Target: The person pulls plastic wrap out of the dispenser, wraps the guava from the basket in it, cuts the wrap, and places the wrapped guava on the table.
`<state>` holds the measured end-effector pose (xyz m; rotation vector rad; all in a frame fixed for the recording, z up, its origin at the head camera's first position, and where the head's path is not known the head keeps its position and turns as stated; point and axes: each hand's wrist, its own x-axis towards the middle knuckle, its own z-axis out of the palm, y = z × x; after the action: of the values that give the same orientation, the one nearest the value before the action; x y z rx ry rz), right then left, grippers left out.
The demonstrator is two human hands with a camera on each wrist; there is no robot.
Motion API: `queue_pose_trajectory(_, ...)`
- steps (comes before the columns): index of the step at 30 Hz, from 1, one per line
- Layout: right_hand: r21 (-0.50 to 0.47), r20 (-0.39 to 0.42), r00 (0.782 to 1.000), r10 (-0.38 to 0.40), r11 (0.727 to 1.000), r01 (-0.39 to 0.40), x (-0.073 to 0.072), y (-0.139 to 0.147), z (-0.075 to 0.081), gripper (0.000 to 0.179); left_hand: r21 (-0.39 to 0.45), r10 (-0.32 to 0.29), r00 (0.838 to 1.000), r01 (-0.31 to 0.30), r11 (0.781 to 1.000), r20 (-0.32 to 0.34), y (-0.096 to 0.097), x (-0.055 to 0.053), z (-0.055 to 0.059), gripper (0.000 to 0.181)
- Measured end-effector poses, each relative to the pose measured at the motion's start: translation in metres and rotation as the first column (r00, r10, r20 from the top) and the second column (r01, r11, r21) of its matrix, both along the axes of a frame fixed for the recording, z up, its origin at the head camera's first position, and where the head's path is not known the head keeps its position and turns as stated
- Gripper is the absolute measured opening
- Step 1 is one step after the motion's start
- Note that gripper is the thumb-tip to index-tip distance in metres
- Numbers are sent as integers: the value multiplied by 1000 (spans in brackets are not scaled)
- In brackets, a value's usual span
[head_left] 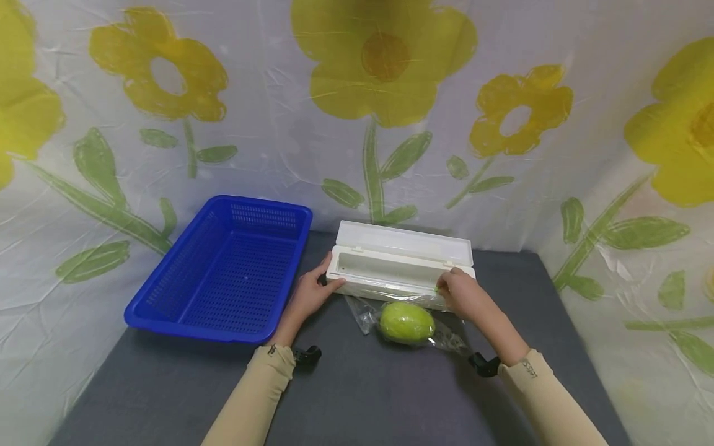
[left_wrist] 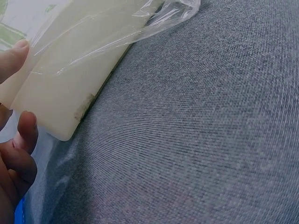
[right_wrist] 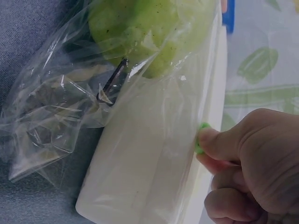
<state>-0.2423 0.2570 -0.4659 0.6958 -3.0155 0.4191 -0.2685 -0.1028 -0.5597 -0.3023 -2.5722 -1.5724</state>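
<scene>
A long white cling film dispenser box [head_left: 362, 283] lies on the table with its lid [head_left: 404, 240] raised at the back. My left hand [head_left: 308, 294] grips its left end, the thumb [left_wrist: 14, 58] over the front edge. Along the front edge toward the right end, my right hand [head_left: 465, 294] pinches a small green slider [right_wrist: 202, 140] between thumb and index finger. Clear film [left_wrist: 107, 49] drapes from the box's front edge. Against the box front sits a green fruit [head_left: 407, 323], wrapped in film that bunches loosely at its sides.
To the left of the box stands a blue plastic basket [head_left: 217, 334] with slotted walls. A dark grey cloth [head_left: 379, 396] covers the table. Behind and on both sides hangs a white curtain [head_left: 268, 148] with yellow flowers.
</scene>
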Motion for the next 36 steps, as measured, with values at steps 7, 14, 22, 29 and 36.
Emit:
queue_pose_trajectory(7, -1, 15, 1000, -7, 1000, 7, 0, 3, -1, 6, -11, -7, 1000, 6, 1000, -21, 1, 2, 1, 80)
queue_pose_trajectory(14, -7, 46, 999, -23, 1000, 24, 2, 7, -1, 7, -23, -1, 1000, 0, 1000, -16, 1, 3, 1, 81)
queue_pose_trajectory(22, -18, 18, 999, -34, 999, 34, 7, 20, -2, 5, 0, 1, 1000, -1, 1000, -10, -3, 2, 0, 82)
queue_pose_trajectory(29, -45, -5, 1000, -19, 999, 19, 8, 31, -4, 6, 3, -4, 1000, 4, 1000, -7, -6, 1, -1, 82)
queue_pose_trajectory(36, -34, -19, 1000, -18, 999, 18, 10, 47, -3, 7, 27, -26, 1000, 26, 999, 10, -2, 2, 0, 82)
